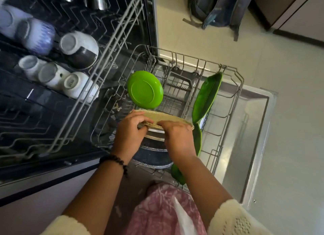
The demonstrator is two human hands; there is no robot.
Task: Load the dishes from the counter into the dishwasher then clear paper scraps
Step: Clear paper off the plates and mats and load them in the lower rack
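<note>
Both hands, left (130, 129) and right (176, 135), clamp beige plate (168, 119) over lower rack (226, 134); I advise seating it upright between tines.

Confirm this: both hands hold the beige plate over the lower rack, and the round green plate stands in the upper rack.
Not quite. The head view shows the round green plate standing in the lower rack, not the upper one. The rest holds: left hand and right hand both hold the beige plate over that rack.
</note>
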